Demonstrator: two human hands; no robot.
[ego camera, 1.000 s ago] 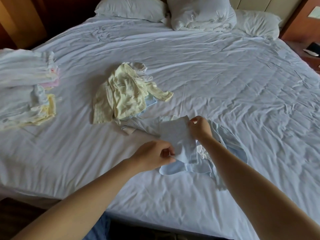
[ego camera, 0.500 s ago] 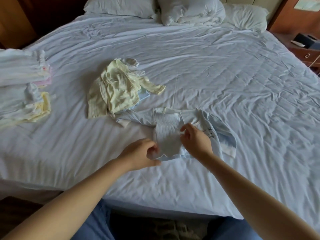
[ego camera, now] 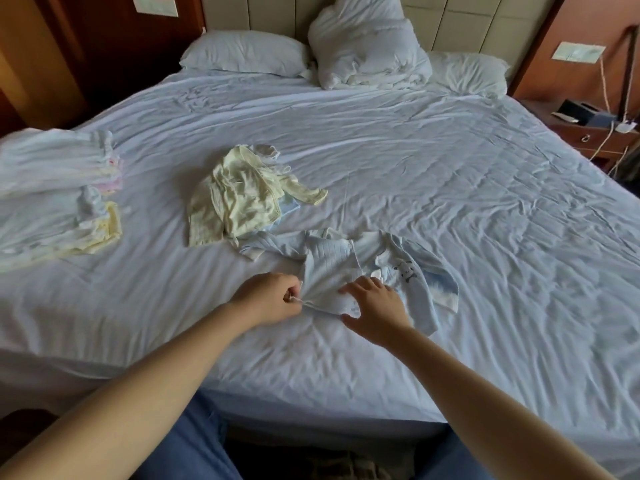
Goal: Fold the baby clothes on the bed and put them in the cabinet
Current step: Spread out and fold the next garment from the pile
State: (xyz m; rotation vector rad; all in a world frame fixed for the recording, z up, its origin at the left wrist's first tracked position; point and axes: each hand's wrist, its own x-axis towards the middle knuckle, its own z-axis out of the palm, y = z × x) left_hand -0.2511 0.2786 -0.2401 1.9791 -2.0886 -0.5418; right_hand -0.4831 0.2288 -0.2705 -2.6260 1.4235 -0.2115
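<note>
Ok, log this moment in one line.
left hand pinches blue top hem | right hand rests on it | yellow clothes unfolded

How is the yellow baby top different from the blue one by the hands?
The yellow top is scrunched in a heap; the blue top is spread flatter. Nobody touches the yellow top; the left hand pinches the blue top's edge and the right hand rests on it. The blue top shows a small cartoon print; none shows on the yellow top. Both lie unfolded on the bed.
</note>
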